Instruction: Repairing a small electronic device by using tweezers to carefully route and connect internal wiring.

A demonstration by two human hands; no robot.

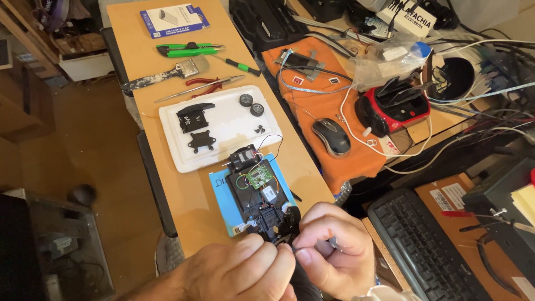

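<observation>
At the near edge of the wooden table (167,56), the left hand (237,267) and right hand (334,251) pinch narrowly together at the near end of a black toy-car chassis (259,198), fingertips touching; what they pinch is too small to tell. Beyond the chassis lies a white foam tray (223,125) of black parts and small wheels (251,104), with a computer mouse (331,136) to the right on orange cloth (312,111).

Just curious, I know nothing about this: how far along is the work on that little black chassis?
Done: wheels and black covers lie on the white tray. In hand: left hand and right hand pinch at the chassis near end. Left: its circuit board and wires remain attached.
</observation>
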